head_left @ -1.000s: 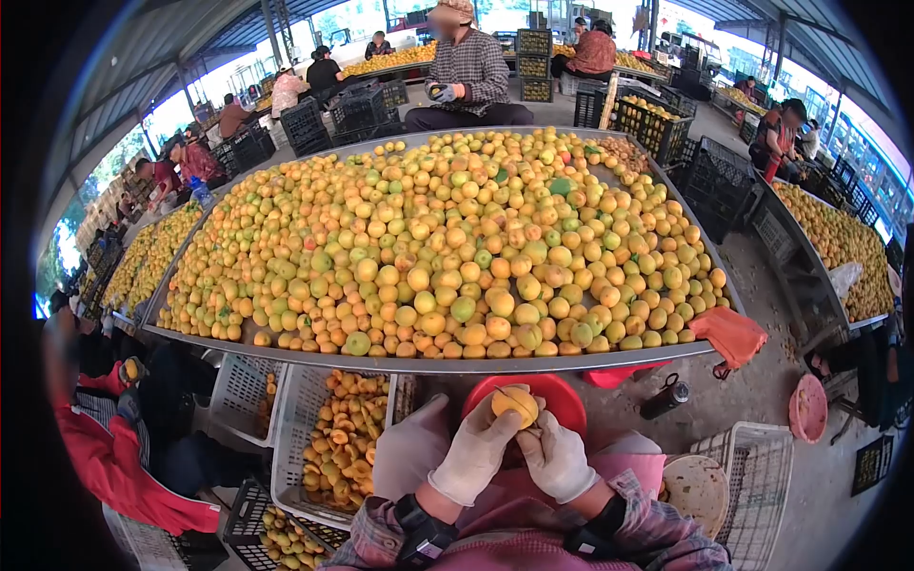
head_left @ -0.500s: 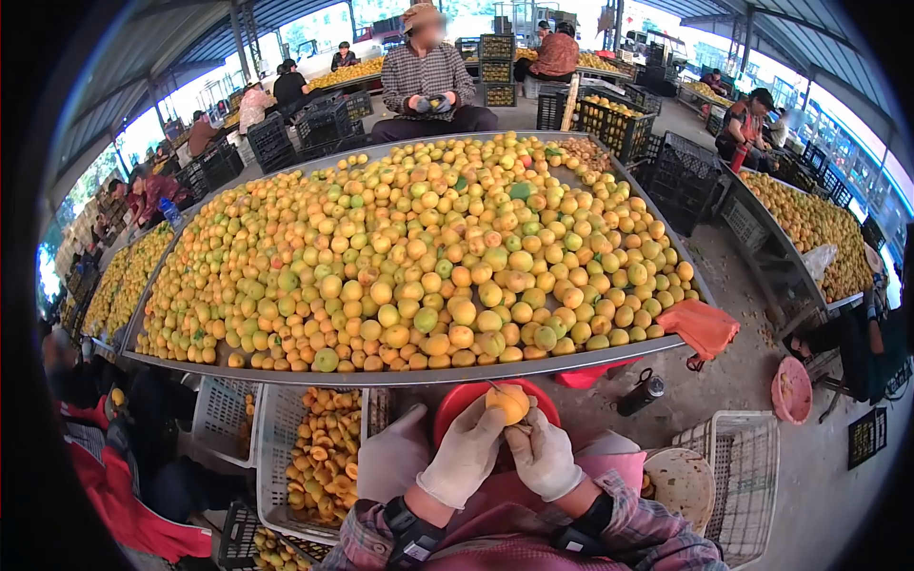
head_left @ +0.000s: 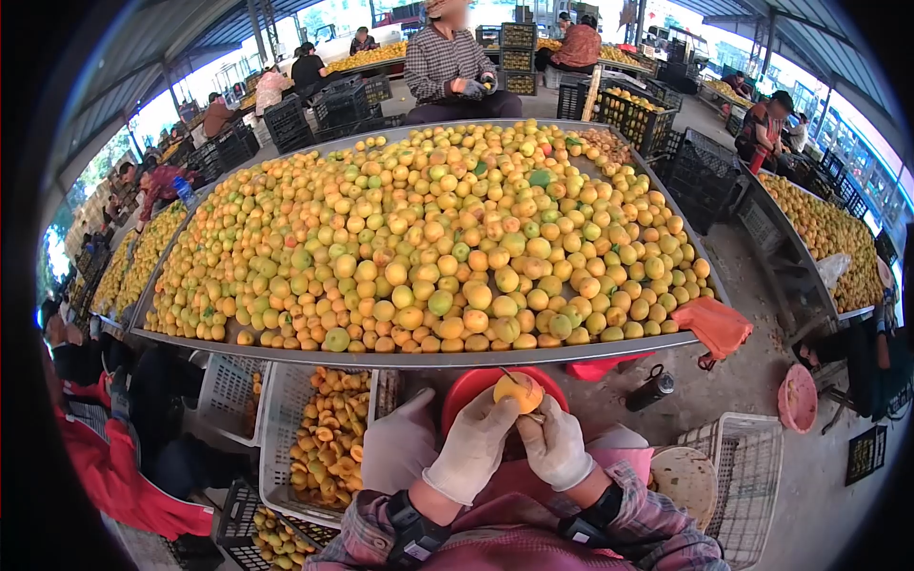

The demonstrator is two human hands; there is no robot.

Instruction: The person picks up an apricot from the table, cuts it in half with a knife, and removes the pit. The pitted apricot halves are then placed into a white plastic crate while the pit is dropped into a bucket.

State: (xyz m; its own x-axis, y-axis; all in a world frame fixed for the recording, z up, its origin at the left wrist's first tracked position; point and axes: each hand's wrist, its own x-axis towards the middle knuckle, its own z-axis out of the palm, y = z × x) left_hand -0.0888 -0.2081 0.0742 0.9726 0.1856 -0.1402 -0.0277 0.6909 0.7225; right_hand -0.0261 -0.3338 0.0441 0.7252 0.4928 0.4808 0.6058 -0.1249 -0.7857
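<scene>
In the head view, the left hand [head_left: 468, 452], in a whitish glove, grasps a round yellow-orange fruit [head_left: 520, 392] between thumb and bent fingers. The right hand [head_left: 557, 452], gloved alike, has its fingers curled in at the fruit's lower right side; whether they pinch a tool there cannot be told. A thin dark strip [head_left: 510, 374] lies along the top of the fruit, just ahead of the left fingertips.

Below and around the fingertips, partly hidden by the hands, is a round red plastic basin [head_left: 460, 398]. Beyond the fingers stands a wide table with a grey metal rim [head_left: 409, 361], heaped with whole yellow, orange and greenish fruits [head_left: 409, 247]. To the left of the fingers, a whitish slatted plastic crate [head_left: 276, 476] holds opened orange fruit pieces [head_left: 328, 438].

To the right of the fingers, an orange-red limp cloth or bag [head_left: 714, 328] hangs over the table's corner, with a dark cylindrical bottle [head_left: 651, 390] on the floor below it. Nearer the right wrist are a pale round tub [head_left: 687, 481] and a whitish plastic crate with latticed walls [head_left: 757, 495]. Far ahead, across the table, sits a person in a checked shirt [head_left: 443, 71].
</scene>
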